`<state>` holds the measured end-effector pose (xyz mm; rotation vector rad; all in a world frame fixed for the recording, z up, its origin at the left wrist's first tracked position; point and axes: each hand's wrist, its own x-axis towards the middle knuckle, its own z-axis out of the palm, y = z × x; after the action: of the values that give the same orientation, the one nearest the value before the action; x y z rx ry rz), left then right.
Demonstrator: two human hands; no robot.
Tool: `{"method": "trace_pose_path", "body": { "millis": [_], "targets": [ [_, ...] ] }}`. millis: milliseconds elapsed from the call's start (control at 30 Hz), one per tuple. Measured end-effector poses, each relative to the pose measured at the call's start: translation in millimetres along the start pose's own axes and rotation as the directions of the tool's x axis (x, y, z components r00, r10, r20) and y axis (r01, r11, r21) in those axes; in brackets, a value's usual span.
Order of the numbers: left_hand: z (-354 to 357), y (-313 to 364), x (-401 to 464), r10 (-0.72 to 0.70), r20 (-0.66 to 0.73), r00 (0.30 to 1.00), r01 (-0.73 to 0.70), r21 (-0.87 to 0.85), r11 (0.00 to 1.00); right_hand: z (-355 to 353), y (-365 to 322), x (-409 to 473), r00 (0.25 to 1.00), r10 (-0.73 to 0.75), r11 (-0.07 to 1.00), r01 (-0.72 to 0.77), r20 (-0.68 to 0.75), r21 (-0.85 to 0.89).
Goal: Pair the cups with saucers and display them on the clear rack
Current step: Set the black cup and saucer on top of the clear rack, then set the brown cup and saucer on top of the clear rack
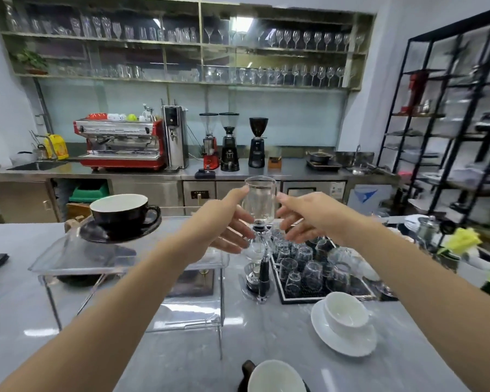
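2 bare hands are reaching forward at the centre of the frame, one on each side of the glass siphon brewer (259, 222) that is standing on the grey bench (266, 335). The left hand (221, 222) is spreading open, its thumb touching the left wall of the brewer's upper glass chamber and its fingers fanning out below. The right hand (309, 216) is also open, fingers pointing toward the chamber's right wall; whether it is touching the glass cannot be told. Neither hand is closing around anything.

At the left of the frame, 1 black cup (119, 210) with a white inside is sitting on a black saucer (96, 234), and this pair is resting on the top tier of the clear rack (68, 258). At the lower right, 1 white cup (344, 314) is sitting tilted on a white saucer (340, 339) on the bench, well apart from the rack. At the bottom edge, another cup (275, 377) with a white inside is showing only in part, cut off by the frame.

Just right of the brewer, a black tray (294, 299) is holding many upturned glasses (311, 273). In the upper left background, a red espresso machine (122, 142) is standing on a steel counter.
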<state>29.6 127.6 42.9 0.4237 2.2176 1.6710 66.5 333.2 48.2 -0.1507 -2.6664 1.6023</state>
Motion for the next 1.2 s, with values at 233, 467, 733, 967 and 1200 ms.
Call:
{"method": "trace_pose_path", "body": {
  "millis": [233, 467, 733, 967, 1200],
  "targets": [
    [27.8, -33.0, -7.6, 0.078, -0.023, 0.997, -0.078, 0.020, 0.997, 5.9, 45.5, -25.6, 1.000, -0.006, 1.000, 0.006, -0.013, -0.028],
    [40.1, -71.6, -35.1, 0.089, 0.030, 0.996, -0.089, 0.001, 0.996, 23.0, 88.2, -41.9, 0.999, 0.025, 0.998, -0.023, -0.026, 0.065],
    [49.5, -147.8, -67.3, -0.163, 0.077, 0.984, 0.175, -0.194, 0.965, 52.4, 139.2, -58.4, 0.986, 0.164, 0.968, -0.167, 0.029, 0.186],
    [60.7, -212.4, -71.3, -0.268, -0.022, 0.963, 0.259, -0.185, 0.948, 83.7, 189.4, -81.0, 0.971, 0.237, 0.962, -0.230, -0.030, 0.149],
    [81.5, -248.3, -76.1, -0.241, -0.067, 0.968, 0.242, 0.002, 0.970, 103.4, 234.1, -103.9, 0.942, 0.335, 0.929, -0.326, -0.025, 0.177]
  ]
}}
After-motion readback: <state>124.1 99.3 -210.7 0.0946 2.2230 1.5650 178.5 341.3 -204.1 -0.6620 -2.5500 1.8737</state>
